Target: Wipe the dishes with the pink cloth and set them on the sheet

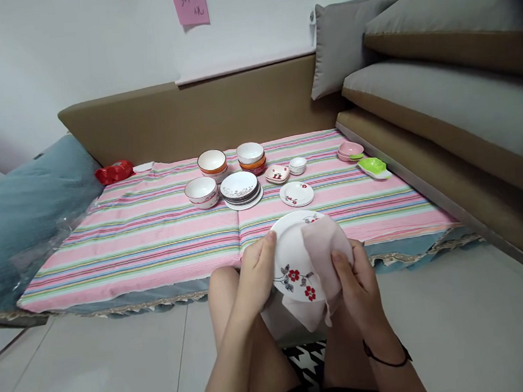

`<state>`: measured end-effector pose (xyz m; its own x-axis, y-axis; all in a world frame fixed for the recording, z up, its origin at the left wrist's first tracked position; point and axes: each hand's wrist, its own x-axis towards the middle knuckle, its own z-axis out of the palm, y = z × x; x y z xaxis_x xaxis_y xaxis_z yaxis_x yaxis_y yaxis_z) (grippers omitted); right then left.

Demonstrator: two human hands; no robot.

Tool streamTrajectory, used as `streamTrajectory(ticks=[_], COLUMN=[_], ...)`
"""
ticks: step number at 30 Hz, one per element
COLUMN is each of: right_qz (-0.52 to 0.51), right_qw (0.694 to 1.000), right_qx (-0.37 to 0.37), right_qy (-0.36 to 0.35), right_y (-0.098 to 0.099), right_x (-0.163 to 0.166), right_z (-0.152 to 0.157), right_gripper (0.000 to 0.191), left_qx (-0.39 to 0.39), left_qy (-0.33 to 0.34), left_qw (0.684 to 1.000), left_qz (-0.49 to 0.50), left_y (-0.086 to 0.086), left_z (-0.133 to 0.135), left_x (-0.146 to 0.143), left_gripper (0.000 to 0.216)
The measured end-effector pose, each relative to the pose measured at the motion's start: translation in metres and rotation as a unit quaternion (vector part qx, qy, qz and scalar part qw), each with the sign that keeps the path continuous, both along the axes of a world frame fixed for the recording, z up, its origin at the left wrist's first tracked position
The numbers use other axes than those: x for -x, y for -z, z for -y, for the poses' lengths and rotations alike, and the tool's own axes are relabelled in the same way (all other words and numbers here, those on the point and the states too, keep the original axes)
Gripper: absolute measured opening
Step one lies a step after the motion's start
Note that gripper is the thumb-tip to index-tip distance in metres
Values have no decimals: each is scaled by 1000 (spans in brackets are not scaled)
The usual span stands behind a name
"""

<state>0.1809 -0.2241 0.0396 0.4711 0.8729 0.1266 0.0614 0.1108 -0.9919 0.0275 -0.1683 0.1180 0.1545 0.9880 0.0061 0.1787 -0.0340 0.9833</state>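
Note:
My left hand (255, 274) grips the left rim of a white plate with red flowers (293, 260), thumb on its face. A pale pink cloth (322, 253) lies over the plate's right half, and my right hand (357, 285) presses it there with closed fingers. The plate is held above my knees, just in front of the striped cloth's near edge.
On the pink striped cloth (155, 236) stand several bowls (211, 161), a stack of plates (241, 189), a small flowered plate (297, 193), a stack of tiny white dishes (298, 165), pink dishes (350, 150) and a green dish (373, 166). Grey cushions (439, 89) rise at the right, a blue one (19, 205) lies left.

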Motion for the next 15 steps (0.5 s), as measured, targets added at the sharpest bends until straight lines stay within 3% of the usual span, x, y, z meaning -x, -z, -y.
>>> streamTrajectory(ticks=[3,7,11,15], right_qz=[24,89,164,165], right_qw=[996,981,973,982], right_qx=[31,39,9,38], right_qy=[-84,-165,-162,-88], right_y=[-4,-12,-18,-22], right_x=[-4,-16,-16,-2], right_z=[0,-1,0,2], right_gripper=[26,30,34,27], left_qx=[15,38,51,56], left_qy=[-79,-93,-108,-128], left_qw=[996,994,991,987], left_qz=[30,53,68,75], left_y=[8,16,18,22], left_z=[9,16,24,33], left_x=[-1,8,11,3], left_gripper=[40,43,45,47])
